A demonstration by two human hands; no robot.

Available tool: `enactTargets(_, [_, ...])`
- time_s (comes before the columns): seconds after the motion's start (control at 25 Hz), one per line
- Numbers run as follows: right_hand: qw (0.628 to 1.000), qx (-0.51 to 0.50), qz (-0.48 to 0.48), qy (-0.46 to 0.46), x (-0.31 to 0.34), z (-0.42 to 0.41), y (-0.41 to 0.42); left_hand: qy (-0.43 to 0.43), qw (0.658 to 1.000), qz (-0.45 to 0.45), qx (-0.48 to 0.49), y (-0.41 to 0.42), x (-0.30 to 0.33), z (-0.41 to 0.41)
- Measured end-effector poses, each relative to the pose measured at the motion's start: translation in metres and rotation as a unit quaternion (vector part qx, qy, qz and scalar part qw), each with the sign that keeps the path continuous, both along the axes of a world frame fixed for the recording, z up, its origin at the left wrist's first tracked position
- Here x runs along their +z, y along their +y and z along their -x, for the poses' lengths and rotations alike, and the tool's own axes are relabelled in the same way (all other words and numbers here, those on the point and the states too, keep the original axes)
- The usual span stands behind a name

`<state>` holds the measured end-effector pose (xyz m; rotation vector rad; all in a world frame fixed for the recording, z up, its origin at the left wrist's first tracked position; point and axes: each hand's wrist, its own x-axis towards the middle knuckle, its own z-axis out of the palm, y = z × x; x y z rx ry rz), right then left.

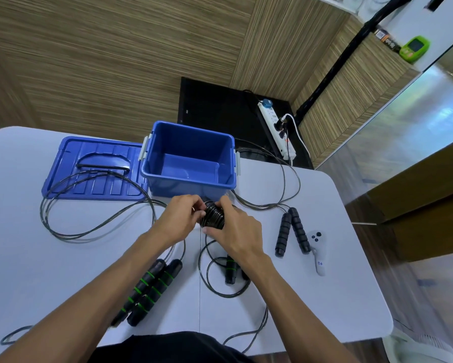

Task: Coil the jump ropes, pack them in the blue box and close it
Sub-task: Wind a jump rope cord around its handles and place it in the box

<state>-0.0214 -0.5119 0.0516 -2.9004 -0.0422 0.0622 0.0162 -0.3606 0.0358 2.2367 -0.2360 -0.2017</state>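
Both hands meet over the white table (63, 258) just in front of the open blue plastic box (188, 158), and between them sits a tight black coil of jump-rope cord (213, 215). The left hand (179, 218) has its fingers curled in and pinches the coil's left side; the right hand (236, 226) is curled over the coil's right side with the thumb pressing beneath it. From under the coil a loose loop of the same cord (215, 271) trails toward the body, past a short black handle with green bands (230, 269) lying under the right wrist. Beside the left forearm lies a pair of black foam handles with green rings (148, 290), whose cord (94, 205) sweeps out beyond the left hand and across the flat blue lid (94, 166) beside the box. Right of the right hand lie two plain black foam handles (292, 231), and just beyond them a white handheld controller (318, 251).
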Motion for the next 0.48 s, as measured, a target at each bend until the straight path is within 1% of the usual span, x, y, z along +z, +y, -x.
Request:
enactTargets(0.12, [1.000, 0.002, 0.001, -0.014, -0.0039, 0.0005, 0.0022, -0.012, 0.999, -0.044, -0.030, 0.0033, 0.0046, -0.0029])
enactTargets(0.28, [1.000, -0.004, -0.001, -0.024, -0.0018, -0.0003, 0.0048, -0.035, 0.998, -0.050, -0.011, -0.0028, 0.0084, -0.0021])
enactTargets(0.48, [1.000, 0.002, 0.021, -0.023, 0.0041, -0.0008, -0.0034, -0.061, 0.996, -0.055, -0.018, -0.0016, 0.0061, -0.0022])
